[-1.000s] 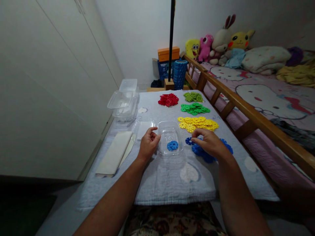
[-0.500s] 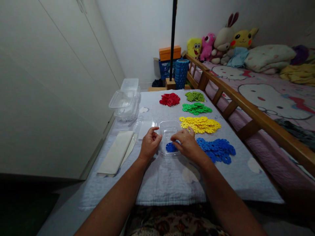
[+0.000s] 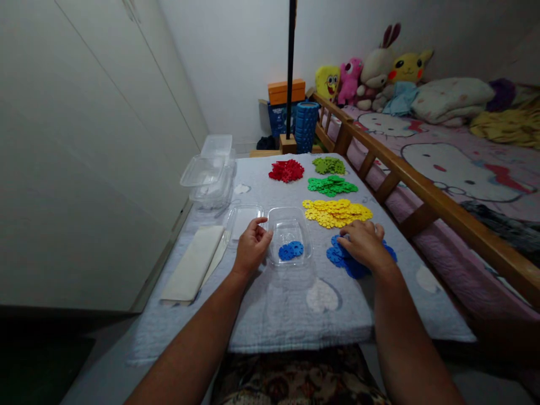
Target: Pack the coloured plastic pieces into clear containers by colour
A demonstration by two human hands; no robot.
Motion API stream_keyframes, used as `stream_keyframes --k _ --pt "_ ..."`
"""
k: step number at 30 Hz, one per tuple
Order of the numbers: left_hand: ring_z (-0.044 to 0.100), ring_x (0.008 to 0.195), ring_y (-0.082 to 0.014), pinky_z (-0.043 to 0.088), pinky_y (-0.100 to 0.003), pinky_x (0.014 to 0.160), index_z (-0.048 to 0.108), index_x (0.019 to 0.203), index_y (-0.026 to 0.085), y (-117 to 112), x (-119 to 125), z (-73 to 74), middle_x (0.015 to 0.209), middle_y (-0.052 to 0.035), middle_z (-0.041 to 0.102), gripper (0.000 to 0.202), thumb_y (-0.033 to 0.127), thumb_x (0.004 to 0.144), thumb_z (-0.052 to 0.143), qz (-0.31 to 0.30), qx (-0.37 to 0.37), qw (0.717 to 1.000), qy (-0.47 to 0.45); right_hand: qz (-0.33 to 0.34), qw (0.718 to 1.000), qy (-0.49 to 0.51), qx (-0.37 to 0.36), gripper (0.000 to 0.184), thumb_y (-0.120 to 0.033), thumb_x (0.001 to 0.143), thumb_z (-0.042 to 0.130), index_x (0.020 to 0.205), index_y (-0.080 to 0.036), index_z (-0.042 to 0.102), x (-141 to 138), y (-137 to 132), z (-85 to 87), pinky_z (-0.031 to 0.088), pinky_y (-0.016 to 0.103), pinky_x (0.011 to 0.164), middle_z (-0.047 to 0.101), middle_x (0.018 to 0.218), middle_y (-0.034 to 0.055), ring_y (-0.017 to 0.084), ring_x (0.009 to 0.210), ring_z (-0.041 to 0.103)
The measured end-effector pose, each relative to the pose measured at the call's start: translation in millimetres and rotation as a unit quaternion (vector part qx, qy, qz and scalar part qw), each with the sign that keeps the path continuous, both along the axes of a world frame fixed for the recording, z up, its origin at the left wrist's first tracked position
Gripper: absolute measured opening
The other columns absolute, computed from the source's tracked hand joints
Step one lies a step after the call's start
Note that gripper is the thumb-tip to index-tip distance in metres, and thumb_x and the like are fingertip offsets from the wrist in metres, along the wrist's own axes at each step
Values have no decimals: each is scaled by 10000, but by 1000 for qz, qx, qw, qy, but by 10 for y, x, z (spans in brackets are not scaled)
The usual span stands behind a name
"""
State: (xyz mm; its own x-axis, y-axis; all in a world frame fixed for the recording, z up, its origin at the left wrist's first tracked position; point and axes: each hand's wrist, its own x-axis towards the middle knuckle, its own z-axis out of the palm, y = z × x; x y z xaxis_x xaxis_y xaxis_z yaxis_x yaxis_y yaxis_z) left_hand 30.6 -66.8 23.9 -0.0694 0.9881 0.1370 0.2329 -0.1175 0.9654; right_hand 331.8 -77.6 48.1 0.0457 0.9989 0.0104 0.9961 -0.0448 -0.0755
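Note:
A clear plastic container (image 3: 289, 214) sits in front of me, with two blue flower-shaped discs (image 3: 291, 250) lying in its near part. At its left rim is my left hand (image 3: 253, 244), thumb and index finger apart and close against the wall; whether they touch it is hard to tell. My right hand (image 3: 363, 243) is over the pile of blue flower-shaped discs (image 3: 356, 267), its fingers bent and spread, the tips reaching down to the pieces. That hand covers part of the pile.
Piles of yellow discs (image 3: 337, 212), green discs (image 3: 332, 185), light green pieces (image 3: 328, 165) and red pieces (image 3: 286, 171) lie beyond. At left are stacked clear containers (image 3: 211, 180), a clear lid (image 3: 245, 219) and a folded cream cloth (image 3: 194, 264). A wooden bed rail (image 3: 405, 174) runs along the right.
My right hand has moved from inside the container rightward to the blue pile. Two blue discs now show uncovered in the container. My left hand has stayed at its left side.

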Motion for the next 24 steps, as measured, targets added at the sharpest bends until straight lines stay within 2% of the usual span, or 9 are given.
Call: stream_keyframes --k 3,7,14,20,24 --pt "482 606 -109 385 -240 594 631 1195 172 -3 0 4 698 62 530 402 355 838 655 2 -1 1000 8 -3 1000 -14 4 237 -317 945 577 942 -239 801 -72 9 -29 289 612 1080 707 1192 142 378 1214 516" --pt "479 599 -109 387 -243 592 630 1192 173 -4 2 11 699 63 528 406 365 835 654 2 -1 1000 6 -6 1000 1 26 175 -268 912 606 879 -253 778 -82 23 -58 322 593 1057 701 1123 132 364 1175 530" --pt "501 597 -109 398 -243 597 635 1189 180 2 -4 7 701 64 539 407 376 833 662 2 2 1000 11 42 989 136 42 154 -240 880 610 800 -258 740 -73 42 -9 391 476 972 745 965 62 286 1018 622" --pt "510 609 -113 399 -241 598 646 1184 195 3 -6 -9 708 59 547 388 375 840 658 7 11 1000 16 78 957 273 56 132 -269 877 615 782 -250 704 -101 62 100 430 431 927 760 877 26 252 938 689" --pt "512 606 -113 404 -240 600 646 1182 188 7 -9 -11 706 58 548 394 365 831 663 5 10 1000 15 81 920 364 123 119 -312 867 628 799 -242 697 -182 66 176 465 398 883 747 859 34 245 893 676"
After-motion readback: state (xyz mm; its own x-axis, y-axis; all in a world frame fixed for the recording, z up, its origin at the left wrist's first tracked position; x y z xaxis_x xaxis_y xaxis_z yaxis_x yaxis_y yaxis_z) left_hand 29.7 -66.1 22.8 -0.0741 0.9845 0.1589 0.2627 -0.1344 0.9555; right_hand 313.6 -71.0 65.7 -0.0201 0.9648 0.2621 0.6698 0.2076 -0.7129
